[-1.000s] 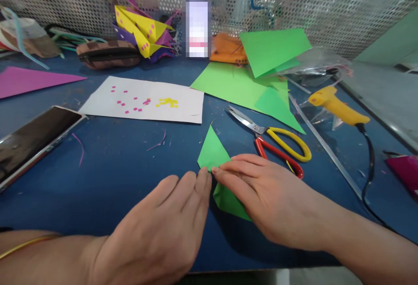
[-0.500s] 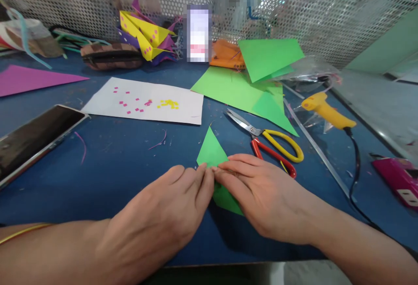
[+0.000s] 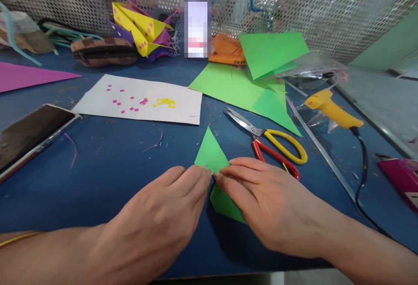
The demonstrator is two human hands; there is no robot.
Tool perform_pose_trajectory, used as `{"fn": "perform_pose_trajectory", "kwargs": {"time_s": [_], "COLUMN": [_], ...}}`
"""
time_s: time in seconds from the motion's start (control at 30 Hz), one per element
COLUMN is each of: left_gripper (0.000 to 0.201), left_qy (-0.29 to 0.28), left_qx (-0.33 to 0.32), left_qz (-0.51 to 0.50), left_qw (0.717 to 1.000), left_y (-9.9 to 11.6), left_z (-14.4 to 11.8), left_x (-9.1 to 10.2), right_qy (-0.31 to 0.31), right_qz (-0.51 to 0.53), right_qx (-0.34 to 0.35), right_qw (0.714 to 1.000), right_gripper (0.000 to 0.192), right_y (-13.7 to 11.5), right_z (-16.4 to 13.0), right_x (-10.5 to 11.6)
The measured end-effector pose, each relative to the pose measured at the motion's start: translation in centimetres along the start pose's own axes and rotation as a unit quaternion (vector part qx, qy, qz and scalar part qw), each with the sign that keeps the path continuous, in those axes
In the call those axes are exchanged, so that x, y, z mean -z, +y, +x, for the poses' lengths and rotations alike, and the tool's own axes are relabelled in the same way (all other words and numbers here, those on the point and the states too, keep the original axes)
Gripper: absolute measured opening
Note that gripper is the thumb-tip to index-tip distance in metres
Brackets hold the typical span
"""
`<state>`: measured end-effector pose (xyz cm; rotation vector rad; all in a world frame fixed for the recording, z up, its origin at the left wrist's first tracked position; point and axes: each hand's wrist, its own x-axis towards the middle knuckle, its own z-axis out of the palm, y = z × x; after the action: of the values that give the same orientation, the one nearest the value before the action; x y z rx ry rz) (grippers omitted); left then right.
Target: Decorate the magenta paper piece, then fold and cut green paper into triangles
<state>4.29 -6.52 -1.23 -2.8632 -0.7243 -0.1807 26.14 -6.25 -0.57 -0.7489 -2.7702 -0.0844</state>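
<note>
A piece of green paper [image 3: 211,149], folded to a point at its far end, lies low over the blue table between my hands. My left hand [image 3: 166,206] pinches its left side, fingers pressed together near the middle. From the right, my right hand [image 3: 266,202] grips the same paper, thumb and fingertips almost meeting the left ones. A lower flap of the paper shows beneath my right hand; the part under my fingers is hidden. Scissors [image 3: 257,134] with one yellow and one red handle lie slightly open just beyond my right hand.
A white sheet [image 3: 183,110] carries small pink and yellow paper bits. A phone [image 3: 35,132] lies left. Green sheets [image 3: 228,82] and a yellow glue gun [image 3: 336,110] with a black cord lie right. A pencil case [image 3: 104,52] and folded yellow paper [image 3: 140,28] stand behind.
My fingertips have drawn slightly apart and a little nearer to me, so more of the green paper shows between them. The view has shifted slightly.
</note>
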Motion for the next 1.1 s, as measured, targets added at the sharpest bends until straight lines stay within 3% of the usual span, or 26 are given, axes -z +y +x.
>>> {"fn": "perform_pose_trajectory", "kwargs": {"time_s": [0.17, 0.37, 0.47, 0.53, 0.6, 0.67, 0.73, 0.83, 0.97, 1.1], "left_gripper": [0.021, 0.025, 0.023, 0.023, 0.025, 0.026, 0.028, 0.025, 0.011, 0.011], "left_qy": [-0.034, -0.024, -0.007, 0.013, 0.035, 0.051, 0.065, 0.077, 0.061, 0.055], "left_qx": [-0.020, -0.019, -0.025, -0.019, -0.004, 0.015, 0.042, 0.116, 0.227, 0.262], "left_qz": [-0.035, -0.028, -0.026, -0.030, -0.045, -0.068, -0.102, -0.179, -0.269, -0.312], "left_qw": [0.999, 0.999, 0.999, 0.999, 0.998, 0.996, 0.992, 0.974, 0.934, 0.912], "left_y": [-0.7, -0.8, -0.9, -1.0, -1.2, -1.6, -2.1, -3.1, -3.8, -4.0], "left_z": [0.3, 0.2, 0.3, 0.3, 0.4, 0.4, 0.5, 0.7, 1.2, 1.5], "left_x": [-0.2, -0.1, -0.1, -0.2, -0.3, -0.4, -0.5, -0.4, -0.5, -0.9], "right_qy": [-0.003, 0.015, 0.051, 0.102, 0.147, 0.138, 0.057, -0.052, -0.078, -0.077], "right_qz": [-0.012, 0.097, 0.130, 0.087, -0.023, -0.159, -0.248, -0.291, -0.276, -0.274], "right_qx": [-0.003, -0.070, -0.114, -0.188, -0.295, -0.403, -0.487, -0.566, -0.589, -0.598], "right_qw": [1.000, 0.993, 0.984, 0.973, 0.944, 0.890, 0.836, 0.770, 0.756, 0.749], "right_gripper": [0.031, 0.036, 0.040, 0.035, 0.029, 0.030, 0.032, 0.039, 0.047, 0.042], "right_y": [0.0, -0.1, 0.2, 1.0, 2.5, 4.6, 7.2, 10.8, 13.7, 14.3], "right_z": [0.0, -0.9, -1.7, -2.4, -3.2, -4.0, -4.8, -5.7, -6.3, -6.6], "right_x": [-0.2, -0.5, -0.3, 0.4, 1.6, 3.0, 4.3, 5.1, 4.3, 3.3]}}
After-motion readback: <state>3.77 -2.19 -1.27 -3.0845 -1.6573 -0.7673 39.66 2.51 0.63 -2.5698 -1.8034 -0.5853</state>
